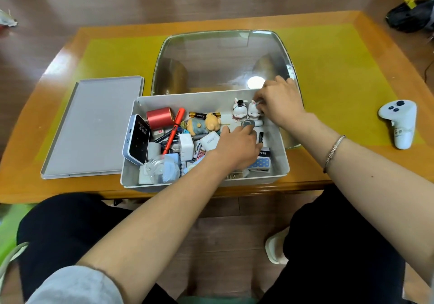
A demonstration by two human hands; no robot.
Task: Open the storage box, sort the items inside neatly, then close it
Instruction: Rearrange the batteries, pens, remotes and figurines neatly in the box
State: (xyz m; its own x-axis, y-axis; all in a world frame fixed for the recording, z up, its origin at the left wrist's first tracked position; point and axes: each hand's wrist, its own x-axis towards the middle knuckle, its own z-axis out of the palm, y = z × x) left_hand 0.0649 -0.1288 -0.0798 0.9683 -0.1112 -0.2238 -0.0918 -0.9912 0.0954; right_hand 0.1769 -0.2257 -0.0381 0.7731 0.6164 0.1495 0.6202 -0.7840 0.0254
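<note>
- Storage box (279, 160), pale grey plastic and open, sat at the near edge of the wooden table (328, 167), its flat grey lid (94, 127) just left.
- Right hand (280, 103) pinched a small white rabbit figurine (253, 111) at the box's far right corner.
- Left hand (237, 147) reached among the clutter, fingers curled on a small grey object (247, 123); grip unclear.
- White handheld controller (399, 123) lay well apart, right.

Bare forearms — grey sleeve (77, 285) pushed up, thin silver bracelet (333, 151) on right wrist, black trousers (58, 228).
</note>
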